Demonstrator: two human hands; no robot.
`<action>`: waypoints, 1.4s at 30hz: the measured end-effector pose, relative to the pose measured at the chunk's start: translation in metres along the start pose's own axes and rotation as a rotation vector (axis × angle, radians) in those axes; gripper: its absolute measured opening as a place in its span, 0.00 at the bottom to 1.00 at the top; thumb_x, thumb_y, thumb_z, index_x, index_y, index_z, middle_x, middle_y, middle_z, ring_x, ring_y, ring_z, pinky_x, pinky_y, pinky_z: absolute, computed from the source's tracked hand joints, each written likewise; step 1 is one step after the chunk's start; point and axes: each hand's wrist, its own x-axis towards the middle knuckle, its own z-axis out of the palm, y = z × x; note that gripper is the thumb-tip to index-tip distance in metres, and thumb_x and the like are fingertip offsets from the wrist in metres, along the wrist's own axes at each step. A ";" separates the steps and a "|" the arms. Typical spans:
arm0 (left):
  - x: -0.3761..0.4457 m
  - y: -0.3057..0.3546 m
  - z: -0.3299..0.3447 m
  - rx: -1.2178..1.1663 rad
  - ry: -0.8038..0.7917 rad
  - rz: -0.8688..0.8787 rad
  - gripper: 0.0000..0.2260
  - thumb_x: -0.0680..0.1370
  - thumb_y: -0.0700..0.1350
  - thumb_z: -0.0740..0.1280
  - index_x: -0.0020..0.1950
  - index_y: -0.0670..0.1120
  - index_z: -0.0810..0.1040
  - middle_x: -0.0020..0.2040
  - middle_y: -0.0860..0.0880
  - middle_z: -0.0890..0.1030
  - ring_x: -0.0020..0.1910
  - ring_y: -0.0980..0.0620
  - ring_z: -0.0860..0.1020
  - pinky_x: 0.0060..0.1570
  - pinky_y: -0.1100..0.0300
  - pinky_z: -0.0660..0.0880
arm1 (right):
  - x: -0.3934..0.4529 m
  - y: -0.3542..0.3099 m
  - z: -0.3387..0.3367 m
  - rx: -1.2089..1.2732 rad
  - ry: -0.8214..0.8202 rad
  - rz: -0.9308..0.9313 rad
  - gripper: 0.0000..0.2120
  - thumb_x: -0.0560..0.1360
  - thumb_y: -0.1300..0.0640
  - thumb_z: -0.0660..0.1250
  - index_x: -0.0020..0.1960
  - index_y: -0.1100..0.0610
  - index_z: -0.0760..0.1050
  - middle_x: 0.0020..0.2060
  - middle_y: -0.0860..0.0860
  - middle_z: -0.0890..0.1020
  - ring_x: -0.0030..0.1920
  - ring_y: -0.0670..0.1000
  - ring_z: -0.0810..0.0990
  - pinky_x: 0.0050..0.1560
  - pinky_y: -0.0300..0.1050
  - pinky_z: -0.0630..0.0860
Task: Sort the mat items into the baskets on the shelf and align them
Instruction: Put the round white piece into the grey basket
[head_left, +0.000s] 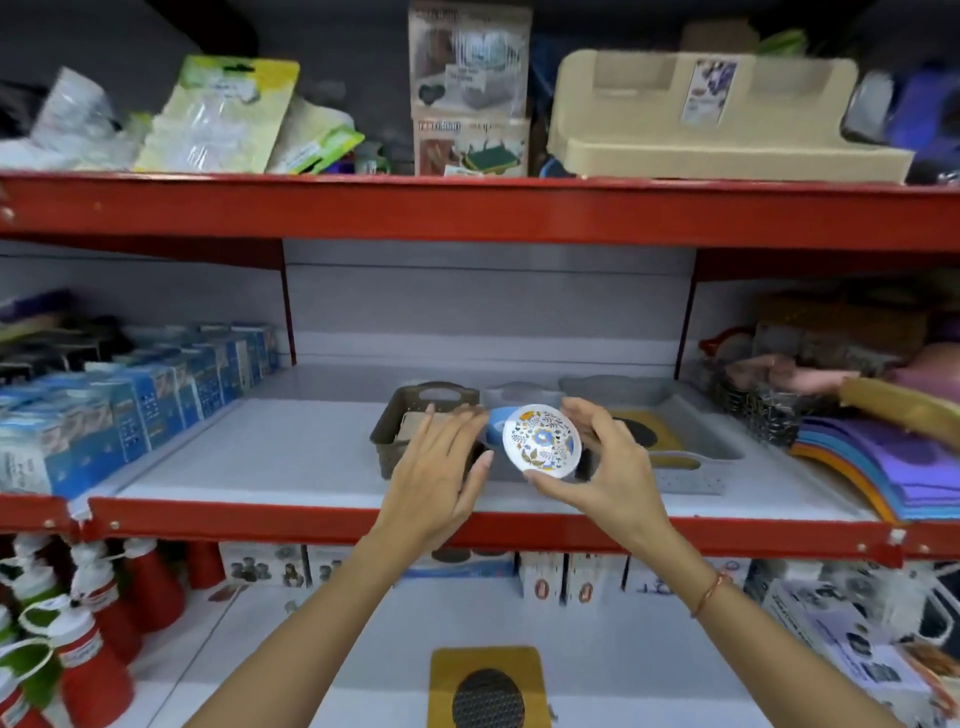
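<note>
Yellow mat (488, 686) w/ dark oval lies nearest, unsorted. My right hand (610, 467) pinches the floral round coaster (542, 441) by its rim over the baskets — light, stiff, prob. slick; left hand (441, 467) open beside the brown basket (400, 415).

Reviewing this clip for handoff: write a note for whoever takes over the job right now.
Right hand holds the round floral mat by its edge, above the middle basket.
Left hand is open, resting at the brown basket.
Grey basket already holds a yellow mat.
Left: drop the floral mat in, shelve the yellow mat lying on the lower shelf, then align the baskets.
</note>
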 end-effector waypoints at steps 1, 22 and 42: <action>0.007 -0.003 0.006 0.021 -0.015 -0.006 0.20 0.81 0.51 0.54 0.68 0.43 0.70 0.66 0.47 0.75 0.68 0.52 0.69 0.74 0.51 0.53 | 0.012 0.004 -0.001 -0.021 0.002 0.011 0.38 0.59 0.41 0.78 0.66 0.45 0.67 0.59 0.39 0.77 0.62 0.46 0.74 0.61 0.48 0.75; 0.015 -0.022 0.049 0.160 -0.111 -0.155 0.28 0.79 0.59 0.46 0.66 0.46 0.75 0.62 0.49 0.80 0.64 0.54 0.74 0.72 0.57 0.48 | 0.114 0.058 0.056 -0.398 -0.402 0.223 0.18 0.69 0.38 0.69 0.50 0.51 0.79 0.60 0.51 0.79 0.64 0.57 0.67 0.52 0.46 0.63; 0.007 -0.011 0.034 0.052 -0.003 -0.133 0.22 0.81 0.53 0.49 0.68 0.45 0.71 0.66 0.48 0.76 0.68 0.53 0.69 0.75 0.50 0.46 | 0.045 0.009 0.035 -0.232 0.098 -0.021 0.11 0.78 0.51 0.62 0.51 0.54 0.81 0.47 0.50 0.84 0.51 0.51 0.76 0.52 0.47 0.72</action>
